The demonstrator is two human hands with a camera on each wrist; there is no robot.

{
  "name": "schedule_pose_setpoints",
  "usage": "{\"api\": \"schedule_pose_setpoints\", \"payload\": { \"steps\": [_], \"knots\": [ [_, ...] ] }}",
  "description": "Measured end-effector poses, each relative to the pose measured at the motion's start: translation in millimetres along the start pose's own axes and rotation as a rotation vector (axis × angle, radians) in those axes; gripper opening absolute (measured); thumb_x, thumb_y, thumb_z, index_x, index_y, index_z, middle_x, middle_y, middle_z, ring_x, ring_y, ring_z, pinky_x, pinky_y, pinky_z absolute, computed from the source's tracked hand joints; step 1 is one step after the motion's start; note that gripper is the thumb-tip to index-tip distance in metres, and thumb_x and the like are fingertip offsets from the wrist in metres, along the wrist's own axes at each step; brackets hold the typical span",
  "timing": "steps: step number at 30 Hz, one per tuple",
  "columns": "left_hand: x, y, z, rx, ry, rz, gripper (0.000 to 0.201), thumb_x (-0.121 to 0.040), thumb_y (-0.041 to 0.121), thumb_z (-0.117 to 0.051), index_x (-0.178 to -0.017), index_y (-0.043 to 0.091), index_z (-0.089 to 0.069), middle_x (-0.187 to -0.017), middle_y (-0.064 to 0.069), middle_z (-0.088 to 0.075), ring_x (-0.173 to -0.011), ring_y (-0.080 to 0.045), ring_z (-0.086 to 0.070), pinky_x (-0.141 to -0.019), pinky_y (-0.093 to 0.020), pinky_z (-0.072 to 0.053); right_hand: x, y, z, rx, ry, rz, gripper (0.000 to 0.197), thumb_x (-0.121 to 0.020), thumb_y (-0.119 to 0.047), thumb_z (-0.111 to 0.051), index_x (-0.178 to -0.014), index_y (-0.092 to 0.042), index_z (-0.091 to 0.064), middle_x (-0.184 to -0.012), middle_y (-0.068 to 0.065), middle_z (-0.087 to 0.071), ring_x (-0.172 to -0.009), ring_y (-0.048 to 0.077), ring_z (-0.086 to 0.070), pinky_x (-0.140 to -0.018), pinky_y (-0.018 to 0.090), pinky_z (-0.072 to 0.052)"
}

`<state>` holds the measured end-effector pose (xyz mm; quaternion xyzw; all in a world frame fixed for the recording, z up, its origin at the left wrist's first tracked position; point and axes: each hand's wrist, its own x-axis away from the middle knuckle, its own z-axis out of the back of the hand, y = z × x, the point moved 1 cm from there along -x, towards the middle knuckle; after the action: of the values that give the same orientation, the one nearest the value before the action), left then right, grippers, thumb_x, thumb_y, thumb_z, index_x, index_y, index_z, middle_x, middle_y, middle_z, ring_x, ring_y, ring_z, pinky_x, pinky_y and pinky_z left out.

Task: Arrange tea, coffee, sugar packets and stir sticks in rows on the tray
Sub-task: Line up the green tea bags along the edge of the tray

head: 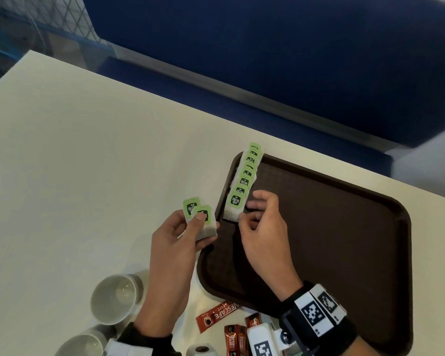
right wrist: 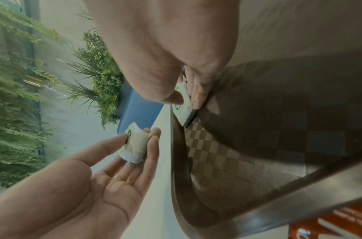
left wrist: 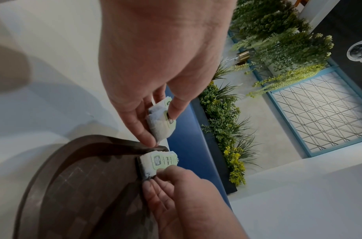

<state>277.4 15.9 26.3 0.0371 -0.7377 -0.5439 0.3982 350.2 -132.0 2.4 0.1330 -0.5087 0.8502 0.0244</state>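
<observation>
A brown tray (head: 332, 227) lies on the white table at the right. Several tea bags with green tags form an overlapping row (head: 246, 173) along the tray's left edge. My right hand (head: 246, 211) is over the tray and pinches the nearest tea bag of that row (head: 234, 201) between thumb and fingers; the right wrist view shows this same bag (right wrist: 184, 113) against the tray's rim. Just left of the tray, my left hand (head: 206, 222) holds two more tea bags (head: 190, 208), thumb pressed on top, also seen in the left wrist view (left wrist: 162, 129).
Two white paper cups (head: 113, 301) (head: 82, 345) stand at the near left. Red coffee sticks (head: 217, 314) (head: 235, 340) lie by the tray's near corner. A blue bench (head: 267, 60) runs beyond the table's far edge, with plants (left wrist: 227, 129) behind it.
</observation>
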Motion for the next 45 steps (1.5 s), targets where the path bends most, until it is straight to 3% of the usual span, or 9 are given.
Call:
{"api": "schedule_pose_setpoints", "payload": {
  "steps": [3, 9, 13, 18, 24, 29, 36, 42, 45],
  "knots": [
    [0.8, -0.1, 0.6, -0.004, -0.002, 0.001, 0.014, -0.105, 0.02, -0.066, -0.114, 0.019, -0.077, -0.109, -0.001, -0.083, -0.104, -0.026, -0.081, -0.096, -0.048, -0.063, -6.7, 0.9, 3.4, -0.002, 0.039, -0.004, 0.055, -0.1, -0.011, -0.07, -0.148, -0.02, -0.045, -0.129, -0.009, -0.061, -0.104, -0.004, -0.063, -0.084, 0.009, -0.052],
    [2.3, -2.1, 1.1, -0.009, 0.0, 0.009, 0.014, -0.105, 0.021, -0.067, -0.114, 0.019, -0.077, -0.11, -0.001, -0.083, -0.104, -0.026, -0.081, -0.095, -0.047, -0.063, -20.3, -7.1, 7.5, -0.063, 0.046, -0.003, 0.068, -0.104, -0.003, -0.059, -0.163, -0.02, -0.029, -0.156, -0.003, -0.053, -0.135, 0.003, -0.056, -0.111, 0.019, -0.046],
    [3.4, -3.8, 2.2, -0.016, 0.001, 0.013, 0.013, -0.105, 0.021, -0.067, -0.113, 0.019, -0.078, -0.109, -0.002, -0.083, -0.103, -0.027, -0.081, -0.095, -0.047, -0.063, -23.0, -9.9, 6.8, -0.086, 0.001, -0.008, 0.071, -0.104, 0.0, -0.057, -0.164, -0.023, -0.027, -0.159, -0.008, -0.051, -0.129, -0.007, -0.054, -0.111, 0.014, -0.043],
    [3.3, -5.4, 5.0, -0.013, 0.005, 0.013, 0.015, -0.104, 0.022, -0.068, -0.114, 0.017, -0.078, -0.11, -0.005, -0.083, -0.102, -0.027, -0.081, -0.095, -0.048, -0.064, -27.4, -7.4, 3.9, -0.106, -0.03, 0.002, 0.073, -0.103, 0.003, -0.056, -0.164, -0.023, -0.027, -0.161, -0.008, -0.05, -0.128, -0.015, -0.052, -0.119, 0.026, -0.045],
    [2.8, -7.7, 6.8, 0.005, 0.006, 0.028, 0.012, -0.104, 0.02, -0.068, -0.112, 0.019, -0.077, -0.109, -0.003, -0.083, -0.102, -0.027, -0.082, -0.096, -0.048, -0.063, -26.6, -9.3, 5.4, -0.114, -0.026, 0.001, 0.072, -0.103, 0.003, -0.058, -0.164, -0.021, -0.028, -0.164, -0.004, -0.044, -0.146, 0.001, -0.046, -0.12, 0.026, -0.043],
    [6.5, -5.8, 3.9, 0.029, -0.083, 0.072, 0.024, -0.104, 0.002, -0.061, -0.118, 0.015, -0.075, -0.114, -0.004, -0.083, -0.111, -0.027, -0.079, -0.107, -0.051, -0.058, -3.6, -17.5, 14.0, -0.112, 0.058, 0.058, 0.058, -0.101, -0.006, -0.066, -0.152, -0.024, -0.046, -0.144, -0.013, -0.057, -0.129, 0.001, -0.057, -0.106, 0.021, -0.051],
    [17.1, 3.7, -7.4, -0.05, -0.201, -0.029, 0.023, -0.098, 0.019, -0.074, -0.121, 0.016, -0.077, -0.113, -0.001, -0.083, -0.103, -0.024, -0.082, -0.094, -0.047, -0.064, 31.0, -35.3, 27.8, -0.186, -0.299, 0.044, 0.027, -0.096, -0.034, -0.076, -0.122, -0.029, -0.071, -0.109, -0.008, -0.073, -0.109, 0.011, -0.07, -0.091, 0.024, -0.058],
    [20.5, 3.5, -9.7, 0.004, -0.214, 0.024, 0.037, -0.095, 0.036, -0.07, -0.122, 0.01, -0.075, -0.111, -0.008, -0.083, -0.098, -0.029, -0.082, -0.086, -0.043, -0.068, 27.1, -31.5, 39.6, -0.231, -0.297, -0.039, 0.018, -0.094, -0.023, -0.079, -0.111, -0.024, -0.076, -0.104, -0.001, -0.077, -0.098, 0.015, -0.073, -0.085, 0.029, -0.062],
    [22.4, 2.8, -8.6, -0.002, -0.239, 0.036, 0.037, -0.092, 0.025, -0.077, -0.126, 0.011, -0.074, -0.112, -0.008, -0.083, -0.098, -0.033, -0.082, -0.088, -0.041, -0.067, 26.2, -30.3, 43.5, -0.303, -0.276, -0.065, 0.014, -0.097, -0.021, -0.075, -0.11, -0.018, -0.073, -0.105, 0.001, -0.078, -0.096, 0.017, -0.074, -0.081, 0.027, -0.061]
  ]
}}
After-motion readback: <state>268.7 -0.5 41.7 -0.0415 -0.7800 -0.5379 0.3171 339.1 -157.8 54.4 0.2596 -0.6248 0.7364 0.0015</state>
